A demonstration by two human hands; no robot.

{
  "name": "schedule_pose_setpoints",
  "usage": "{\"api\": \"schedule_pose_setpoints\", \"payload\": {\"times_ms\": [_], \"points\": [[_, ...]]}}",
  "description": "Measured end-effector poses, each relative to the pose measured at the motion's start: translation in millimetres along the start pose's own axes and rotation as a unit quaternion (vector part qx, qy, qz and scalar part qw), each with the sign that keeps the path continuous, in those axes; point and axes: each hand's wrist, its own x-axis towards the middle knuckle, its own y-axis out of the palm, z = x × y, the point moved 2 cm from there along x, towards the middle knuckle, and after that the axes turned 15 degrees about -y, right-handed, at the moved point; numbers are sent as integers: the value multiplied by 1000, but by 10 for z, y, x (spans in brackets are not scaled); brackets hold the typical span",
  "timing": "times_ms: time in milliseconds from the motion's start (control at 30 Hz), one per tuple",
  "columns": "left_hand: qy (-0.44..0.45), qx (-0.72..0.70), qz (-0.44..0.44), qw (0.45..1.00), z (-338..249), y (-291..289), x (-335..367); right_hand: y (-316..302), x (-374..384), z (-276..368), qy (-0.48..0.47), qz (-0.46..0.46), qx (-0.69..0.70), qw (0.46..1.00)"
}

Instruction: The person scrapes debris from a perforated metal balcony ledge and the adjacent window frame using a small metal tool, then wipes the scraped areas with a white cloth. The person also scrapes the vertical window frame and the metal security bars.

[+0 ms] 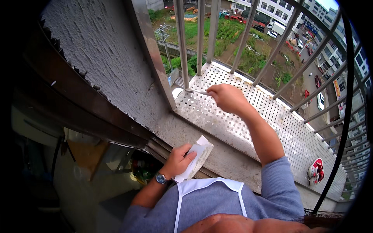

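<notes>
My right hand (227,98) reaches out over the perforated metal ledge (237,120), its fingers closed on one end of a slim whitish strip (197,91). The strip's far end meets the foot of an upright metal bar (182,46) near the ledge's left corner. I cannot make out whether it is a folded wipe or a tool. Closer to my body, my left hand (180,160) grips a flat white packet (200,154) with a torn-looking upper edge, the thumb lying across its face. The packet is above the window sill (229,153).
Metal bars (279,52) fence the ledge's outer side, with a street far below. Red-and-white shoes (316,171) stand on the ledge at right. A black cable (342,143) runs down there. A rough grey wall (105,54) and dark window frame (97,105) rise at left.
</notes>
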Motion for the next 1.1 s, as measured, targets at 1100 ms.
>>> {"api": "schedule_pose_setpoints", "payload": {"times_ms": [1100], "points": [[-19, -53, 4, 998, 30, 20, 11, 379, 131, -596, 68, -186, -37, 980]]}}
